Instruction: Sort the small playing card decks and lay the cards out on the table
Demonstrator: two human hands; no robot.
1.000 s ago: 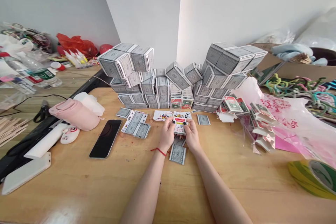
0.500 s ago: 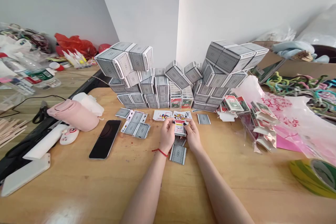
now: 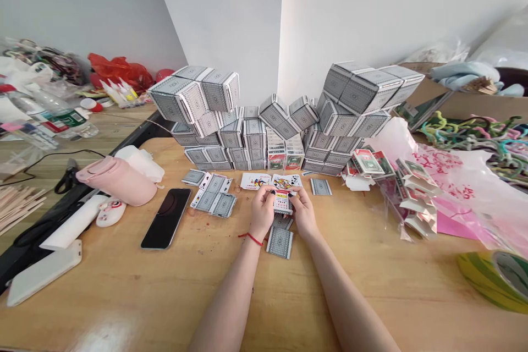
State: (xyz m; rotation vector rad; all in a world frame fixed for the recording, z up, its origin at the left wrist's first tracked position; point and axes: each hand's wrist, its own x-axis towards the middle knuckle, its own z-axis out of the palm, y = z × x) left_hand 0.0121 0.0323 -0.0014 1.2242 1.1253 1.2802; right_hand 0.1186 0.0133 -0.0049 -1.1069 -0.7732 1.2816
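Note:
Between my two hands is a playing card (image 3: 282, 203) with red and yellow print on its white face. My left hand (image 3: 263, 210) pinches its left edge, and my right hand (image 3: 302, 212) pinches the right edge. Just beyond the fingertips lie a joker card (image 3: 254, 181) and a picture card (image 3: 287, 181), both face up. Under and nearer than my hands, a grey-backed card (image 3: 280, 242) with folded edges rests on the table. A loose pile of grey-backed cards (image 3: 214, 192) is to the left, and one more folded card (image 3: 320, 186) lies to the right.
Blocks folded from cards (image 3: 247, 137) are stacked along the wall. A phone (image 3: 166, 218), a pink bottle (image 3: 119, 180) and a white mouse (image 3: 110, 212) lie left. Card boxes (image 3: 416, 192), a plastic bag (image 3: 447, 170) and yellow-green tape (image 3: 493, 280) occupy the right side.
The view has shifted very slightly. Both hands keep their grip on the card in nearly the same place; nothing else has visibly moved.

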